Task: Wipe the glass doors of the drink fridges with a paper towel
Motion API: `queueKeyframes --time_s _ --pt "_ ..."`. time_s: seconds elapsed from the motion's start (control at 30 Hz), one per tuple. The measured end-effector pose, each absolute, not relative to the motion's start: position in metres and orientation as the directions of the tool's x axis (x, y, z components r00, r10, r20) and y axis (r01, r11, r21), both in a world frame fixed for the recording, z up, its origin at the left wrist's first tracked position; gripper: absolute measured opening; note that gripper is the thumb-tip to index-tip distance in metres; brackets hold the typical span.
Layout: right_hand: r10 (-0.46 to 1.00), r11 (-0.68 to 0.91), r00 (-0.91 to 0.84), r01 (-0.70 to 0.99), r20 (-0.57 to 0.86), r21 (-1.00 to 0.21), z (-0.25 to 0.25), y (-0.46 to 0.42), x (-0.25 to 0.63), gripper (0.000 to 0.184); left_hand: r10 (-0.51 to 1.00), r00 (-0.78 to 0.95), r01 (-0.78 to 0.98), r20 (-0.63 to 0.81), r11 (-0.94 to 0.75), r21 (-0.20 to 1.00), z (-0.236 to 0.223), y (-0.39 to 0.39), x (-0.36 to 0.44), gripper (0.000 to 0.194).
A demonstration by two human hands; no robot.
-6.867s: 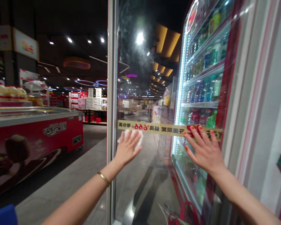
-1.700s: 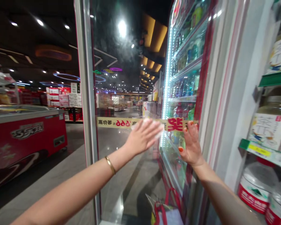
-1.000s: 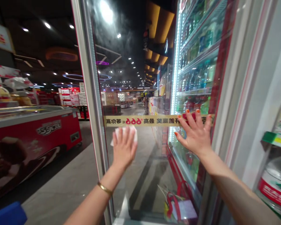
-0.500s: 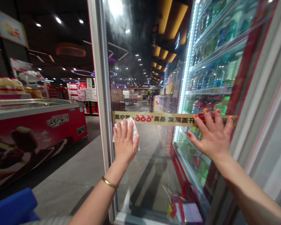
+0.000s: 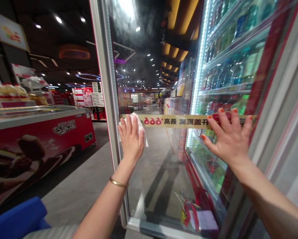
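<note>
A tall glass door [image 5: 159, 152] in a pale metal frame stands in front of me, with a yellow strip of mirrored red and black lettering [image 5: 172, 121] across it. My left hand [image 5: 132, 141], wearing a gold bangle, presses a white tissue [image 5: 140, 124] flat against the glass near the left frame, over the strip's left end. Part of the tissue is hidden under the palm and fingers. Towards the door's right side, my right hand [image 5: 228, 139] lies with spread fingers on the glass, its fingertips over the strip. Nothing is in that hand.
Lit shelves of bottles [image 5: 228, 63] show at the right in the glass; whether reflected or seen through, I cannot tell. A red chest freezer [image 5: 46, 139] stands left across the grey floor. Something blue [image 5: 17, 217] juts in at lower left. A bag [image 5: 193, 215] shows low in the glass.
My left hand has slid a little up and left with the tissue, now covering more of the strip's end. The right hand stays almost in place on the glass. The view has shifted slightly.
</note>
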State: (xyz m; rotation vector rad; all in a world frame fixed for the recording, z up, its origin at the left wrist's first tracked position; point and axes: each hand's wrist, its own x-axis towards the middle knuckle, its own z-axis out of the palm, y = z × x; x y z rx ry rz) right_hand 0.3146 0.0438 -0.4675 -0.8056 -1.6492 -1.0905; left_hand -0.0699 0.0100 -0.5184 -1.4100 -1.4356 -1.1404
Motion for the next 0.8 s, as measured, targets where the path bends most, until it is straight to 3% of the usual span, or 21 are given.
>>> queueKeyframes --time_s 0.07,0.1,0.2,0.3,0.4,0.53,0.57,0.6,0.63,0.7,0.73,0.8 --pt "0.021 0.371 -0.315 0.884 0.949 0.285 -0.468 0.045 0.316 0.09 0.248 0.05 0.995 0.967 -0.092 -0.028 -0.517 0.01 -0.053 0.081" --pt "0.024 0.363 -0.315 0.887 0.949 0.286 -0.468 0.045 0.316 0.091 0.232 0.188 0.976 0.954 -0.155 -0.155 -0.536 0.002 -0.041 0.078" --pt "0.034 0.338 -0.323 0.894 0.946 0.294 -0.468 0.045 0.317 0.091 0.186 0.537 0.826 0.823 -0.316 -0.467 -0.632 -0.043 -0.016 0.05" --pt "0.015 0.336 -0.331 0.89 0.943 0.307 -0.467 0.045 0.317 0.091 0.122 0.632 0.745 0.765 -0.365 -0.558 -0.696 -0.075 -0.024 0.043" --pt "-0.002 0.344 -0.332 0.886 0.943 0.312 -0.467 0.045 0.316 0.09 0.166 0.516 0.837 0.84 -0.306 -0.454 -0.655 -0.062 -0.048 0.059" --pt "0.021 0.336 -0.327 0.892 0.945 0.301 -0.468 0.046 0.317 0.089 0.254 0.161 0.98 0.954 -0.158 -0.123 -0.524 -0.004 -0.043 0.08" --pt "0.025 0.338 -0.327 0.892 0.945 0.299 -0.468 0.046 0.317 0.09 0.279 0.066 0.992 0.958 -0.125 -0.032 -0.505 0.007 -0.031 0.081" --pt "0.028 0.344 -0.327 0.891 0.945 0.298 -0.468 0.047 0.318 0.09 0.308 0.056 0.993 0.95 -0.116 -0.02 -0.499 0.013 -0.016 0.083" --pt "0.03 0.35 -0.326 0.889 0.945 0.296 -0.468 0.047 0.319 0.09 0.337 0.133 0.987 0.932 -0.131 -0.094 -0.507 0.015 0.0 0.083" --pt "0.032 0.359 -0.324 0.887 0.945 0.292 -0.468 0.048 0.319 0.09 0.342 0.53 0.847 0.776 -0.254 -0.466 -0.557 0.006 0.03 0.078" --pt "0.037 0.358 -0.322 0.888 0.946 0.289 -0.468 0.048 0.32 0.089 0.315 0.657 0.754 0.685 -0.313 -0.578 -0.593 -0.004 0.039 0.071" --pt "0.053 0.351 -0.319 0.893 0.946 0.282 -0.467 0.047 0.319 0.086 0.248 0.783 0.62 0.571 -0.383 -0.685 -0.662 -0.026 0.042 0.05"
